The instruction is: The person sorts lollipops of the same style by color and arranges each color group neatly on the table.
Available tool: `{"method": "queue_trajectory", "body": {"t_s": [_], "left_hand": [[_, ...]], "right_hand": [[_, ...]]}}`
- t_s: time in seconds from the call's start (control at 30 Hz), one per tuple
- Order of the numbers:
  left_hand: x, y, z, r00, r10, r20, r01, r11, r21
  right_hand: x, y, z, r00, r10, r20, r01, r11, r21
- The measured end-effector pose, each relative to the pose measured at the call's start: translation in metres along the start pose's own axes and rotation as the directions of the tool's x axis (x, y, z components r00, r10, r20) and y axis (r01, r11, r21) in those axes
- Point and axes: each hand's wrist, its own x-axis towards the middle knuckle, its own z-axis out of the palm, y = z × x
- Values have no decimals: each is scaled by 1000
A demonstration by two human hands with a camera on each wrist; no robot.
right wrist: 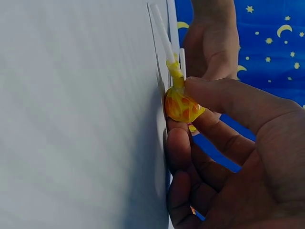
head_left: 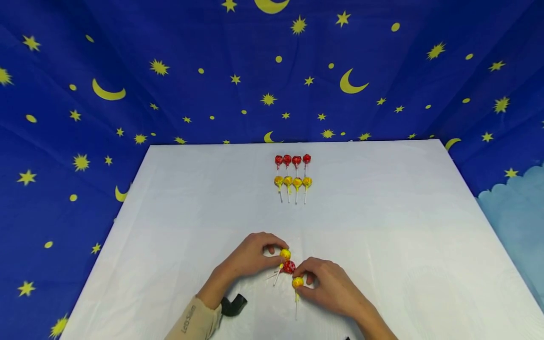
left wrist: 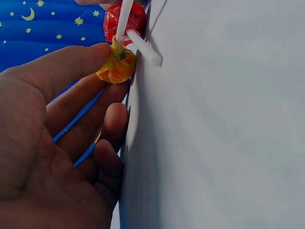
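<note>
Yellow lollipops: left hand (head_left: 250, 257) pinches one (head_left: 285, 254), right hand (head_left: 329, 285) pinches another (head_left: 297, 282), fingers curled, grips clenched.

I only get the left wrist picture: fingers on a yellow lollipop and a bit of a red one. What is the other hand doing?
Observer: The right hand pinches another yellow lollipop by its wrapped head, on the white table.
Operator: Is that red one held too?
Observer: No. The red lollipop lies between the two hands; the left hand pinches only its own yellow one.
Operator: Any more sweets around?
Observer: Yes, farther back lie a row of four red lollipops and, just in front of it, a row of four yellow lollipops, all with sticks pointing toward the person.
</note>
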Motion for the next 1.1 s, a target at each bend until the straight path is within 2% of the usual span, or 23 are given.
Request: {"method": "queue_trajectory", "body": {"t_s": [0.43, 0.67, 0.9, 1.1], "left_hand": [[-2, -1, 0, 1000, -17, -3, 17, 1000, -19], [-2, -2, 0, 1000, -7, -8, 7, 1000, -31], [-2, -1, 0, 1000, -5, -10, 5, 1000, -27], [-2, -4, 1, 1000, -9, -4, 9, 999, -32]], "right_hand": [[0, 0, 0, 1000, 23, 6, -23, 1000, 16], [1, 1, -4, 999, 36, 10, -36, 997, 69], [5, 4, -12, 999, 7, -39, -4, 995, 97], [13, 13, -27, 996, 58, -67, -54, 997, 61]]}}
